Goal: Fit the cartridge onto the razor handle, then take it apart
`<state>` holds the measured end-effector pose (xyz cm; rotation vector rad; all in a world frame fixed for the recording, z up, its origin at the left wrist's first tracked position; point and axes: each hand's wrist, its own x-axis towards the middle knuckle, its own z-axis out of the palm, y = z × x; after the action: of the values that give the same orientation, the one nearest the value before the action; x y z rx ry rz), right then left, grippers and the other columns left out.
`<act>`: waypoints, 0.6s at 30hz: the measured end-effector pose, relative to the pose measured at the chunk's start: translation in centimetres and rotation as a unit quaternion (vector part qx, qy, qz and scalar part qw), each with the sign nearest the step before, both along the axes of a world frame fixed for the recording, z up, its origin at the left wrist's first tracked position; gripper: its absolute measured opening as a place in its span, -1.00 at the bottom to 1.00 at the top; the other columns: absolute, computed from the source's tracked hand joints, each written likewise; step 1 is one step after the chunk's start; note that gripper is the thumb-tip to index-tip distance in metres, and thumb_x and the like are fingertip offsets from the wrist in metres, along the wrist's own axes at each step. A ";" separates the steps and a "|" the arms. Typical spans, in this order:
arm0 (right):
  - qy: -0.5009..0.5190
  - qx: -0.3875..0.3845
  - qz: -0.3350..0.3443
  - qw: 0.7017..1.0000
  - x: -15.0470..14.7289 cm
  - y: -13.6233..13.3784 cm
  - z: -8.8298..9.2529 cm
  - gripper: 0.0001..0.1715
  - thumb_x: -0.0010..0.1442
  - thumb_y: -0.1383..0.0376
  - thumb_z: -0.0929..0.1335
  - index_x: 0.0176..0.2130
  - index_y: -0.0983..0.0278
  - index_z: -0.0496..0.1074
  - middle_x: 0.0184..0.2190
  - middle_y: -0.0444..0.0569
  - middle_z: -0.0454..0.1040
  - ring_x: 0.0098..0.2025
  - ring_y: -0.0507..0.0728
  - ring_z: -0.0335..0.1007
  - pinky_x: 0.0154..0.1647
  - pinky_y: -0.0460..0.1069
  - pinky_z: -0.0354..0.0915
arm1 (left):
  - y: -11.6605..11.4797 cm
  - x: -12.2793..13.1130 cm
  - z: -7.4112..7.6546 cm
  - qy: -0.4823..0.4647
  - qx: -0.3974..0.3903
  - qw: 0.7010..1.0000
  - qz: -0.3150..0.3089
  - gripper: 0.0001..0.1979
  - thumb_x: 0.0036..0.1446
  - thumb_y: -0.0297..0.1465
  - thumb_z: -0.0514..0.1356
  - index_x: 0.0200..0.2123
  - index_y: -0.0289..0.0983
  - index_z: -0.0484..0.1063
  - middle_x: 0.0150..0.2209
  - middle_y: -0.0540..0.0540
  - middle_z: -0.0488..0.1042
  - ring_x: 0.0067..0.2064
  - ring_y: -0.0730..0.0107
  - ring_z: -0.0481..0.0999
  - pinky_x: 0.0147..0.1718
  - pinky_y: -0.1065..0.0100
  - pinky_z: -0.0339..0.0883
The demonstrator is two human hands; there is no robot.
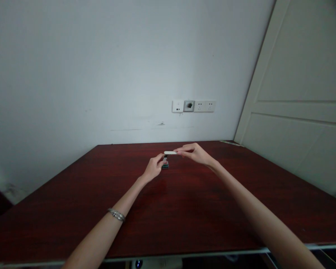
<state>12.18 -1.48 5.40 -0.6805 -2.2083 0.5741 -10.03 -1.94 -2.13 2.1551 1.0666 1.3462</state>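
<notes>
Over the far middle of the dark red table, my right hand pinches the right end of a thin white slab, seen almost edge-on; its kind is unclear. Under the slab's left end is a small dark stand with a flat, greenish-edged base on the tabletop. My left hand is closed around the stand's upright from the left, its fingertips close to the slab. The fingers partly hide the upright, so I cannot tell whether slab and stand are joined.
A white wall rises behind the table, with a row of sockets and switches. On the right stands a pale panelled door. Below the table's front edge, partly hidden items show. A thin strip lies at the back right corner.
</notes>
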 end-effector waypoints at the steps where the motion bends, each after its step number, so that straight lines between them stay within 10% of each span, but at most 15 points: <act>1: 0.001 0.003 -0.009 1.000 0.3 0.2 -0.2 -0.58 0.08 0.11 0.31 -0.18 0.32 0.50 -0.36 0.01 0.54 -0.43 0.03 0.34 -0.39 -0.07 0.26 | 0.1 -0.1 0.0 -0.003 -0.003 1.000 0.001 -0.84 0.07 -0.44 0.05 -0.28 -0.30 0.38 -0.38 -0.04 0.48 -0.32 0.38 0.47 -0.28 0.41 0.29; 13: -0.032 -0.010 -0.132 0.991 3.7 2.1 -3.2 -0.60 0.13 0.26 0.25 -0.05 0.28 0.42 -0.31 -0.01 0.52 -0.33 0.09 0.37 -0.27 0.01 0.30 | 1.0 -1.0 0.2 -0.102 -0.041 0.994 0.004 -0.86 0.02 -0.42 0.07 -0.31 -0.32 0.33 -0.45 -0.05 0.47 -0.38 0.42 0.47 -0.31 0.39 0.32; 18: 0.026 -0.154 -0.131 0.979 3.2 2.2 -4.2 -0.56 0.06 0.25 0.32 -0.04 0.30 0.41 -0.40 -0.03 0.49 -0.50 0.00 0.32 -0.44 -0.03 0.38 | 0.9 -0.8 0.2 -0.104 -0.042 0.994 0.001 -0.87 0.02 -0.43 0.07 -0.32 -0.33 0.33 -0.45 -0.05 0.47 -0.38 0.42 0.49 -0.32 0.38 0.34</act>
<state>15.34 0.68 1.18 -1.0853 -1.9566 0.7932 -10.87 -1.06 -1.90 1.9053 1.0254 1.4624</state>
